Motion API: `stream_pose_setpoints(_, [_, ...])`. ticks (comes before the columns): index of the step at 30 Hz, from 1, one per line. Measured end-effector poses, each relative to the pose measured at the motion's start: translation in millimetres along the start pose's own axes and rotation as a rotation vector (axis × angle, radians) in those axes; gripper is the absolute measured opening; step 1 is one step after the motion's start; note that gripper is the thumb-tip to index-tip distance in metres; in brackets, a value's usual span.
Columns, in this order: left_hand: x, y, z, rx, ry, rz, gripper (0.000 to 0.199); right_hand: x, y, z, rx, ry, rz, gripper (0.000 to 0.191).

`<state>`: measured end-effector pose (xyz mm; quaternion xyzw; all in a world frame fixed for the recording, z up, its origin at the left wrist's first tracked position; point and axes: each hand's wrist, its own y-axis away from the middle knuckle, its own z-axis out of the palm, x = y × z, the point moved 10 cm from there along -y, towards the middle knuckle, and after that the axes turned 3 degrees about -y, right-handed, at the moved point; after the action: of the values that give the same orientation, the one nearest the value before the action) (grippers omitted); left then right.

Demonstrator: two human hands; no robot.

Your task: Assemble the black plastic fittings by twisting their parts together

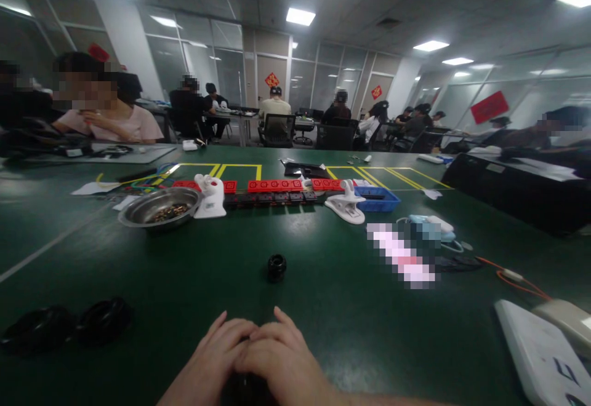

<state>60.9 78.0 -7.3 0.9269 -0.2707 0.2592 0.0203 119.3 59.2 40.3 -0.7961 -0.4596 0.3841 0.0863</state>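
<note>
My left hand [215, 357] and my right hand [281, 354] meet at the bottom middle, their fingers curled over a black object [247, 387]. Most of that object is hidden under the palms, so its shape cannot be made out. Just beyond my fingertips a small black ring-shaped part [276, 267] sits on the green table [184, 277]. Two larger black ring-shaped parts, a left one [39, 329] and a right one [104, 320], lie at the lower left.
A metal bowl [161, 208] of small brass-coloured pieces, white clamps [346, 202], red strips [274, 186] and a blue tray [378, 199] line the middle. Pixelated items and cables lie right, with a white device [540, 350] nearer. People sit around and behind the table.
</note>
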Motion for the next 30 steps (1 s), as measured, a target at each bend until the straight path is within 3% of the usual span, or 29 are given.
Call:
stream_pose_setpoints(6, [4.5,-0.4,3.3,-0.072,0.008,0.052,0.058,-7.1,2.2,-26.7,0.157,-0.025,0.025,0.043])
stream_pose_setpoints(9, [7.4,-1.3,0.7,-0.067,-0.007,0.044,0.056,-13.2,-0.1,-34.4,0.161,-0.015,0.010,0.032])
stream_pose_setpoints(15, [19.3,-2.9,-11.5,0.013,0.001,0.012,0.051,-18.8,-4.2,-38.0,0.148,-0.084,-0.056,0.047])
stream_pose_setpoints(19, [17.9,-4.3,-8.8,-0.018,-0.011,-0.006,0.042,-4.3,-2.1,-38.0,0.202,-0.072,0.058,0.042])
stream_pose_setpoints(22, [13.9,-4.3,-5.5,-0.048,0.005,0.002,0.043,-4.7,-2.9,-29.9,0.134,-0.084,0.038,0.031])
stream_pose_setpoints(26, [14.4,-3.2,-5.7,-0.071,0.033,0.047,0.054,-14.1,-5.3,-29.8,0.078,-0.109,-0.021,0.042])
stream_pose_setpoints(30, [17.6,-3.0,-6.7,-0.083,0.041,0.044,0.045,-15.8,-5.2,-38.0,0.130,-0.092,0.005,0.048])
